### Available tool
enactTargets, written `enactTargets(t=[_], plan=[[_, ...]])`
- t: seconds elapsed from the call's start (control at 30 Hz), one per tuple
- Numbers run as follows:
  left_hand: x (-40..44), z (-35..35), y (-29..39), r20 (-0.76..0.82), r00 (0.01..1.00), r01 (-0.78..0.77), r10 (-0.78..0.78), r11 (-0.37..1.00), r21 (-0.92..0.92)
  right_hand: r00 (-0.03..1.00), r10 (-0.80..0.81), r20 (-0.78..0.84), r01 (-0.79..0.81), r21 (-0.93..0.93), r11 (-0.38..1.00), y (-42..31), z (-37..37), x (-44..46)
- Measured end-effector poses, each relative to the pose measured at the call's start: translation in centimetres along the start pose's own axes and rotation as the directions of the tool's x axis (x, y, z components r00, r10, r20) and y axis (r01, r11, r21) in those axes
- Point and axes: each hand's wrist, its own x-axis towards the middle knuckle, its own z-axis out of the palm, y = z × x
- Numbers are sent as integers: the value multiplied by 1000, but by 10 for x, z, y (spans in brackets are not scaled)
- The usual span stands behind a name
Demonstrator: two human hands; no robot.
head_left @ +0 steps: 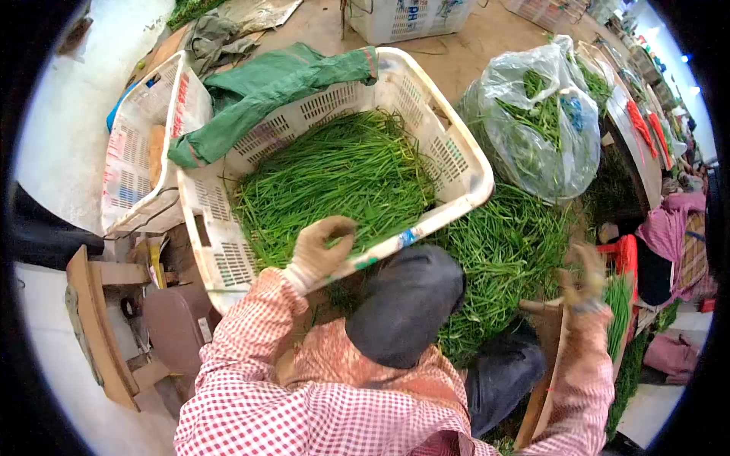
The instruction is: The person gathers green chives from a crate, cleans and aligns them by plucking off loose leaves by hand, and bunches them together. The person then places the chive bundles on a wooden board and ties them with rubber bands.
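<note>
A white crate (441,152) holds long green stalks (334,178); over its near rim my gloved left grip (339,237) curls loosely, released. Loose greens (502,266) heap beside the crate. My right grip (584,273) blurs near a green bundle (620,311); I cannot tell whether it's clenched.

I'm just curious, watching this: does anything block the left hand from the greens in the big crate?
Nothing visible: the left hand is at the near side of the crate, and the greens there lie uncovered.
</note>
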Motion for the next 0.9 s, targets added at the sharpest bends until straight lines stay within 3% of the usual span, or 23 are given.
enactTargets(t=[0.03,0.07,0.1,0.13,0.17,0.23,0.27,0.3,0.37,0.4,0.47,0.57,0.63,0.7,0.77,0.9], plan=[[20,11,-16,52,998,30,-34,997,76,992,90,84,-93,39,995,-56,16,40],[41,24,-35,72,996,46,-55,991,122,991,-97,92,77,198,977,-71,45,77],[63,34,-50,93,993,59,-75,984,169,987,-74,140,35,259,965,-100,63,107],[86,39,-52,206,957,136,-204,943,304,978,-186,96,147,317,937,-104,93,133],[107,46,-55,214,953,146,-216,942,303,956,-291,46,254,372,893,-106,127,149],[148,63,-68,216,938,58,-271,738,672,976,-198,88,142,431,891,-121,175,168],[167,73,-79,224,934,57,-279,735,675,979,-98,178,55,233,971,-127,180,169],[185,84,-92,193,934,72,-301,686,724,976,-219,7,206,309,928,-116,198,164],[208,105,-115,173,926,90,-335,641,762,990,-122,66,94,334,938,-126,178,173],[222,112,-126,156,918,88,-363,573,815,983,-175,64,139,371,918,-126,173,177],[243,122,-135,149,871,66,-467,412,909,992,-129,4,115,425,898,-124,179,176],[257,131,-162,153,851,32,-503,340,940,994,-107,-23,105,459,882,-124,176,180],[254,117,-174,190,876,4,-443,401,916,995,-91,-29,94,493,865,-125,176,178],[245,107,-182,145,885,139,-443,547,826,988,-137,-71,154,474,867,-124,176,182],[234,113,-179,84,919,139,-386,515,846,978,-165,-131,208,462,862,-123,182,179],[233,120,-185,22,917,180,-398,463,868,986,-155,-56,164,408,898,-125,180,179]])
